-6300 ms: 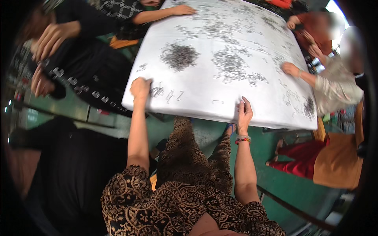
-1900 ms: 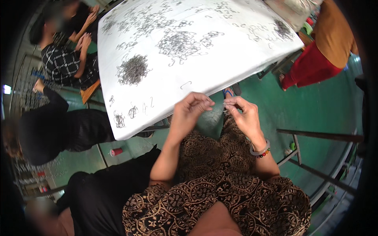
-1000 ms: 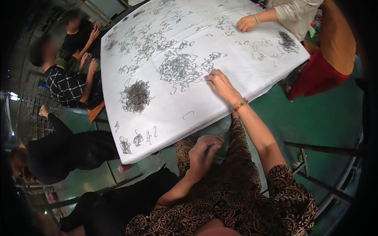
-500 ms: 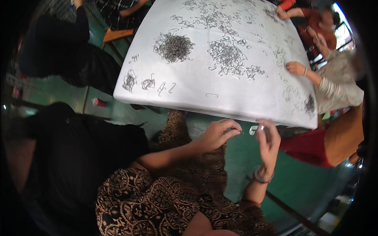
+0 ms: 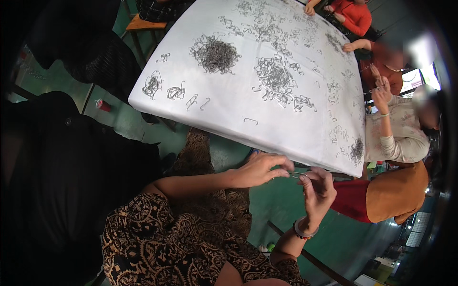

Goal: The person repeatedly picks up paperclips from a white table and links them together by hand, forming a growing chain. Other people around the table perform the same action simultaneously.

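Note:
In front of the table's near edge, my left hand [image 5: 262,169] and my right hand [image 5: 318,193] meet at the fingertips. Between them is a small thin metal wire hook [image 5: 296,174]. My right thumb and fingers pinch one end of it; the thumb and blurred fingers of my left hand close at the other end. Beyond my hands, a single wire hook [image 5: 251,121] lies near the edge of the white-covered table [image 5: 224,117]. Small bunches of hooks [image 5: 152,86] lie to the left, and a dense dark pile [image 5: 214,55] sits farther back.
Another loose pile of hooks [image 5: 275,78] spreads mid-table, with more scattered behind. Co-workers sit along the right side, one with raised hands [image 5: 380,93]. A person in black [image 5: 71,190] is close on my left. A red cup [image 5: 103,105] stands on the green floor.
My right hand has come in to my left, and the hook now spans their fingertips. The view has shifted. A co-worker at the right has lifted a hand off the table.

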